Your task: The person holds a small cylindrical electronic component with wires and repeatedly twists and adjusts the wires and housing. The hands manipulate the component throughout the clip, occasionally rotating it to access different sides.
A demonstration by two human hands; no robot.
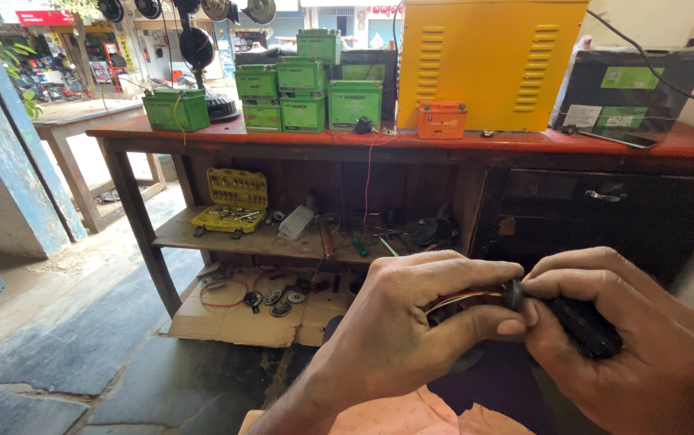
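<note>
The right hand [629,338] wrapped a black part [580,322], steadying it; the left hand [411,322] pinched its wires [464,298] near the worktop [443,143].

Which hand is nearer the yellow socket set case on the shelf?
Left. The left hand sits closer to the yellow socket set case, which lies up and to its left on the shelf. The right hand is farther off, on the other side of the left hand.
</note>
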